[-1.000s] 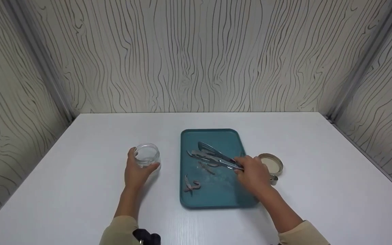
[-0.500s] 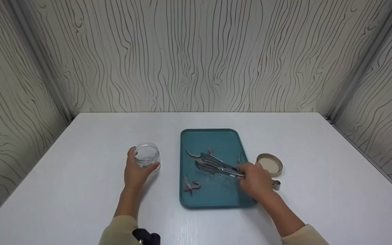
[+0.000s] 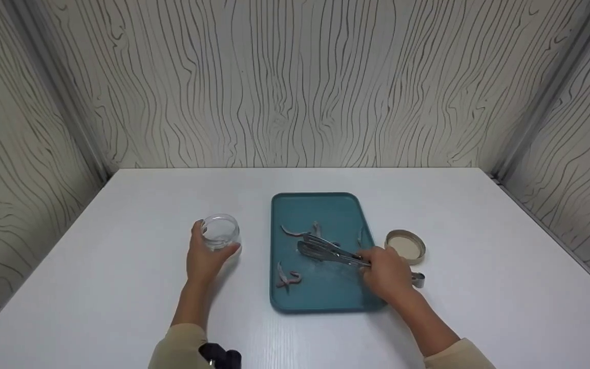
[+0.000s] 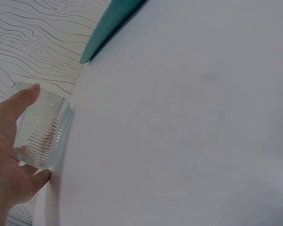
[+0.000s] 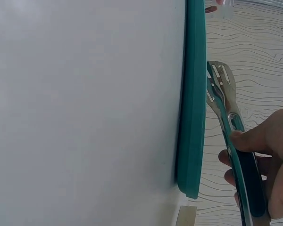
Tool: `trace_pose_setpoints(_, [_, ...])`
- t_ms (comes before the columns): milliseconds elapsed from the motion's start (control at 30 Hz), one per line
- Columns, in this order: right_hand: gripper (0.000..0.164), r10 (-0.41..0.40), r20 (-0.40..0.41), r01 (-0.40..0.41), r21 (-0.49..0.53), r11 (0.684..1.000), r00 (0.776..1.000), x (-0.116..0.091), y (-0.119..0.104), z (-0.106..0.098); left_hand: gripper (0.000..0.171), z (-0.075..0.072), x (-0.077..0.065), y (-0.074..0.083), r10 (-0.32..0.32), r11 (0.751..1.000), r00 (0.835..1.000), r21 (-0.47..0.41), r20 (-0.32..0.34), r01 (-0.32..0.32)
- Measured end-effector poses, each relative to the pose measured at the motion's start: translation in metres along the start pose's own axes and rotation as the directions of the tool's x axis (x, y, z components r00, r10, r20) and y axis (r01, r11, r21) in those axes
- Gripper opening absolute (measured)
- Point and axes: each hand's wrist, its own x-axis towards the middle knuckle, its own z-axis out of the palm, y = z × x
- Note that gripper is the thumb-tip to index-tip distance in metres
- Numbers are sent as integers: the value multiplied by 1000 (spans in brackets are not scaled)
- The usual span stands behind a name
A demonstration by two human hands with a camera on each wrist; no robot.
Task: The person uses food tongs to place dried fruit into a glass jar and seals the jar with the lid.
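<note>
Thin, curled, pinkish-grey strips (image 3: 293,281) lie on the rectangular teal tray (image 3: 320,207), so I judge the work unfinished; above it the right hand (image 3: 387,274) grips slotted metal tongs (image 3: 321,251); left of it the left hand (image 3: 205,261) holds a clear glass jar (image 3: 222,237), something reddish (image 4: 49,136) inside.

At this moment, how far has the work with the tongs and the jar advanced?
Done: the lid is off and a reddish patch shows through the glass jar, perhaps a piece inside. In hand: left hand grips the jar; right hand holds metal tongs over the teal tray. Remaining, probably: the worm-like strips on the tray.
</note>
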Motion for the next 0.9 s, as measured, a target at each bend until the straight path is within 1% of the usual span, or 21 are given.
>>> trace_pose_setpoints(167, [26,6,-3,-6,-4,1000,1000,0,0,0,90,0,0,1,3,1000,1000,-12,3,-3])
trace_pose_setpoints(300, [30,-5,-25,4,-28,1000,1000,0,1,2,89,0,-1,2,1,1000,1000,17,0,-1])
trace_pose_setpoints(500, [26,-16,-51,13,-56,998,999,1,3,3,88,-2,0,4,-2,999,1000,42,2,2])
trace_pose_setpoints(700, [26,-21,-54,19,-40,999,998,1,3,3,91,-2,0,4,-19,999,1000,37,12,19])
trace_pose_setpoints(900, [27,-22,-71,18,-54,998,997,0,3,3,90,-1,-1,2,-9,1000,1000,28,3,9])
